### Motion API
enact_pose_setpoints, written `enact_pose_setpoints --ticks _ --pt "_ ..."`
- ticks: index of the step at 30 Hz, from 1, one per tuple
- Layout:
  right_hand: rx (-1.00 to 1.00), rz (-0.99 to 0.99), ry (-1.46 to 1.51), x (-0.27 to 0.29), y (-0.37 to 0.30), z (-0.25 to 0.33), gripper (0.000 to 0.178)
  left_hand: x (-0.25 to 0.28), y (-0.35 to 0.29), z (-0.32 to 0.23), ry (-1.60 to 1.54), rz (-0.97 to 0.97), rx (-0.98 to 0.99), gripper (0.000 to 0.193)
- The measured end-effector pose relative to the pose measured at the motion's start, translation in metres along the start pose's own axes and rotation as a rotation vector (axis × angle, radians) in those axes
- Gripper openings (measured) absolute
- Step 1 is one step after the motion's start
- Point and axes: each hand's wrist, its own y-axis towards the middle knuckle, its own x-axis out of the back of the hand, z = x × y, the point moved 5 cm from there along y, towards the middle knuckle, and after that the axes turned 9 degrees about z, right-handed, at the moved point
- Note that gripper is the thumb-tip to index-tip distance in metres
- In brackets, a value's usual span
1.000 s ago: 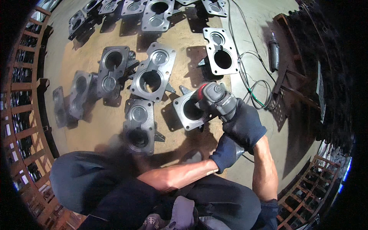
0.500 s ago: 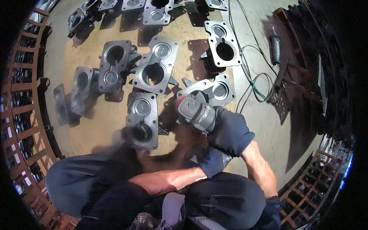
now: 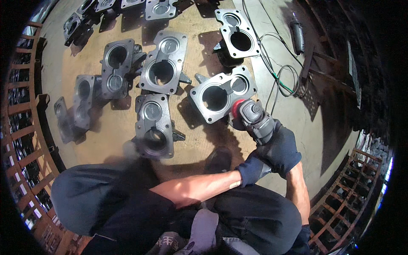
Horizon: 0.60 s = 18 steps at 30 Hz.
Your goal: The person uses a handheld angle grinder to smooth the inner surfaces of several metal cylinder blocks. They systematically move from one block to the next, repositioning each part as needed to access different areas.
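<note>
In front of me to the right, my right hand (image 3: 282,148), in a dark glove, is closed round the body of a grey angle grinder (image 3: 258,121). My left hand (image 3: 253,169), gloved too, comes across from the left and is closed on the grinder's rear part; some of its fingers are hidden. The grinder's red-edged disc (image 3: 239,107) is at the lower right edge of a metal casting (image 3: 207,117). That casting has a flat bright flange with one large and one smaller round opening. I cannot tell whether the disc touches it.
More flanged castings (image 3: 162,63) stand on a brown cardboard sheet (image 3: 191,148), some in haze at left. Cables (image 3: 272,46) loop on the floor at right, near a dark cylindrical tool (image 3: 297,36). Rusty metal racks (image 3: 25,108) line the sides. My bent legs flank the work.
The grinder, held in both hands, has moved right, from over the casting's near left part to its lower right edge. The whole view has shifted slightly.
</note>
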Motion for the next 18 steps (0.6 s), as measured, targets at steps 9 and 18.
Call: enact_pose_setpoints --ticks 9,18 --pt "0.129 0.114 -0.035 -0.019 -0.004 0.027 0.055 0.018 -0.036 -0.002 0.048 -0.086 0.098 0.045" --pt "-0.023 -0.105 0.024 0.014 0.000 -0.024 0.054 -0.001 0.024 -0.016 0.019 0.086 0.007 0.043"
